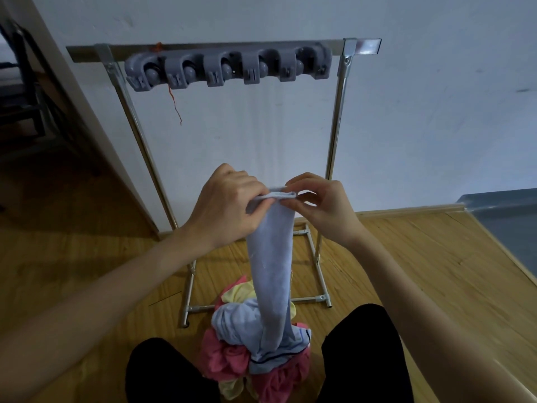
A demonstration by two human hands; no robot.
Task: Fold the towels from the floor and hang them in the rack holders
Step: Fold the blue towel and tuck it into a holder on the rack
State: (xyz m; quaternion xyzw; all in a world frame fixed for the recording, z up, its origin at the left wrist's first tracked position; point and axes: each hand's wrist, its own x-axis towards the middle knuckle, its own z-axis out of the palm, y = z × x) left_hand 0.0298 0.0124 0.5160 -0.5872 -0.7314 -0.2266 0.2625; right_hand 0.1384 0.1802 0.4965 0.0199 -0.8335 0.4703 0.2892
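Note:
A light blue towel (270, 257) hangs as a long narrow strip from both my hands, its lower end reaching the pile on the floor. My left hand (226, 205) grips its top edge on the left, and my right hand (319, 205) pinches the same edge on the right. Below lies a pile of towels (232, 356) in pink, yellow and pale blue, between my knees. A grey strip of rack holders (226, 68) is fixed along the top bar of a metal rack (337, 117) in front of me; every holder looks empty.
The rack's base frame (316, 271) rests on the wooden floor just beyond the pile. A white wall stands behind it. A door frame (87, 117) and dark furniture are at the left. A grey raised surface (505, 225) sits at the right.

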